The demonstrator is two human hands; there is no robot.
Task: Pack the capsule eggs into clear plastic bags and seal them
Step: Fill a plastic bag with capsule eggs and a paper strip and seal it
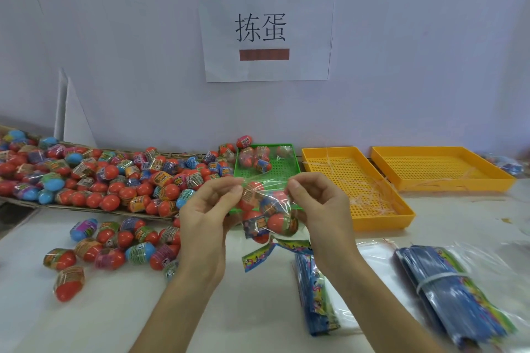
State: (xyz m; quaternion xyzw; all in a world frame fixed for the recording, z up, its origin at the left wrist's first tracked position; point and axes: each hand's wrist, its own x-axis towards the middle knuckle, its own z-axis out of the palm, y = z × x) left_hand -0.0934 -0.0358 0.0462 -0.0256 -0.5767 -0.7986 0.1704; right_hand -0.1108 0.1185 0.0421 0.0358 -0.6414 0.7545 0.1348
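Left hand (208,203) and right hand (317,203) pinch top of clear bag (265,203) holding orange capsule eggs (279,222), above white table (258,309); green tray (265,172) just behind bag.

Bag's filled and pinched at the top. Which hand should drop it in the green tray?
Probably the left hand: the green tray lies just beyond it. The right hand also pinches the clear bag, nearer the yellow tray.

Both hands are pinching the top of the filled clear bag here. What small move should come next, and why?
Probably press the mouth closed between the fingers. The left hand and right hand pinch the clear bag at its top edge, with eggs already hanging inside.
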